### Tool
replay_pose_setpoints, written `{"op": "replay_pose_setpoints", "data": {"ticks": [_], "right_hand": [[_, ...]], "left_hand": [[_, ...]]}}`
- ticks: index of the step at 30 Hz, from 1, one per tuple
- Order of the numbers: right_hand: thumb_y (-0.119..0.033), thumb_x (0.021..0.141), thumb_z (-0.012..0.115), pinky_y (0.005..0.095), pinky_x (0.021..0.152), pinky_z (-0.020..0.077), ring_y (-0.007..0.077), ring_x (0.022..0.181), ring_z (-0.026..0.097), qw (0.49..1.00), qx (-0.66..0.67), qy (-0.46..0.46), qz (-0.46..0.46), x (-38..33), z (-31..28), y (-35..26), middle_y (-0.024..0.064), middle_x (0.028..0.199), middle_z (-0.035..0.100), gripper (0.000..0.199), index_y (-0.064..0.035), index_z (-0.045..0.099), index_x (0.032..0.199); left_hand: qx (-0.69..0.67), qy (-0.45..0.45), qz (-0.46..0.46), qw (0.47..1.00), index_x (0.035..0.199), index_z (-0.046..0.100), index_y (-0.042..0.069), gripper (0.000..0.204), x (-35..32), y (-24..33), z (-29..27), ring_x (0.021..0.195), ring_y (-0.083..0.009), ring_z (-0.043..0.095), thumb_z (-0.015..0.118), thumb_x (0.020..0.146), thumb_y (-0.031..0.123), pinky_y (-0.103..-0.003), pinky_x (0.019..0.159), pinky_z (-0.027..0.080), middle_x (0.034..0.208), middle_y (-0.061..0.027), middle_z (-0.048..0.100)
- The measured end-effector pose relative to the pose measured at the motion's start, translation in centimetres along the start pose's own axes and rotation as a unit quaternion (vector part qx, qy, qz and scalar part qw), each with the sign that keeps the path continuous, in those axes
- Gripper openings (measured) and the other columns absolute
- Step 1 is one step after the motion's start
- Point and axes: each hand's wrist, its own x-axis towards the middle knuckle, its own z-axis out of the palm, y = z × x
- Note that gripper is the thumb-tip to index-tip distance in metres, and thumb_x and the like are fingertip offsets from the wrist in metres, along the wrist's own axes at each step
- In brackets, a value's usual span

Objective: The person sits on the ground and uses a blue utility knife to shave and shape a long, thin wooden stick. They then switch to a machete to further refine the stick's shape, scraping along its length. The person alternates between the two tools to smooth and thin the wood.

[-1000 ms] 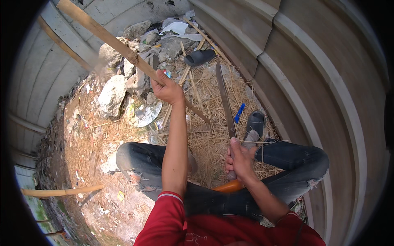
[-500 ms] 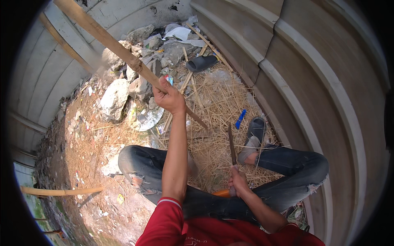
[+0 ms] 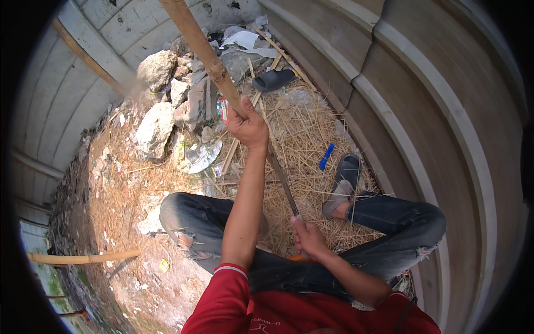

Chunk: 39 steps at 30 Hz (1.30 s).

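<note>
1 head view looks steeply down, close above the person's lap and straw-strewn ground (image 3: 311, 139).

I wear a red shirt (image 3: 289, 314) with short sleeves, and the left sleeve ends in a thin white-edged cuff (image 3: 231, 270). Faint pale lettering runs across the front. My forearms are bare, as are my left hand (image 3: 248, 127) and right hand (image 3: 308, 239). My dark blue-grey jeans (image 3: 389, 220) are worn and ripped at both knees. A grey sandal (image 3: 340, 186) is on my foot.
</note>
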Motion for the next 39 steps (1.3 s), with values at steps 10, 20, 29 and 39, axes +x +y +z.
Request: {"op": "replay_pose_setpoints", "data": {"ticks": [10,20,29,39], "right_hand": [[-0.043,0.104,0.051,0.026,0.044,0.0393,0.0087,0.051,0.044,0.995,0.053,-0.035,-0.073,-2.0,-2.5,-4.2,0.0006,0.063,0.044,0.039,-0.0071,0.048,0.089],[-0.043,0.102,0.055,0.0267,0.044,0.0384,0.0084,0.049,0.044,0.989,-0.005,-0.023,-0.144,1.8,-0.4,4.0,-0.0006,0.061,0.046,0.042,-0.0085,0.05,0.078],[-0.047,0.102,0.054,0.0262,0.044,0.0406,0.008,0.049,0.044,0.995,0.083,-0.016,-0.056,-0.6,0.1,-3.8,-0.0011,0.061,0.045,0.044,-0.0091,0.048,0.081],[-0.046,0.101,0.057,0.0266,0.045,0.038,0.0074,0.05,0.041,0.996,-0.016,-0.026,0.088,4.5,0.1,4.9,-0.003,0.061,0.041,0.043,-0.0093,0.048,0.081]], "left_hand": [[-0.089,-0.013,-0.039,0.995,0.079,0.05,0.008,0.035,3.0,3.8,-1.5,0.048,-0.0034,0.041,0.057,0.104,0.03,-0.022,0.043,0.029,0.059,0.0028,0.049],[0.051,0.021,0.039,0.998,0.084,0.056,0.002,0.036,-0.5,0.6,-0.2,0.056,-0.0069,0.04,0.063,0.101,0.033,-0.026,0.05,0.032,0.061,0.0014,0.046],[0.029,0.008,0.038,0.999,0.085,0.054,0.004,0.036,1.5,-0.9,-1.9,0.055,-0.0044,0.041,0.059,0.103,0.034,-0.023,0.049,0.03,0.063,0.0041,0.047],[0.056,0.048,0.057,0.996,0.08,0.053,0.005,0.039,2.4,-0.4,-2.0,0.053,-0.0053,0.041,0.057,0.103,0.036,-0.024,0.049,0.03,0.061,0.0038,0.047]]}}
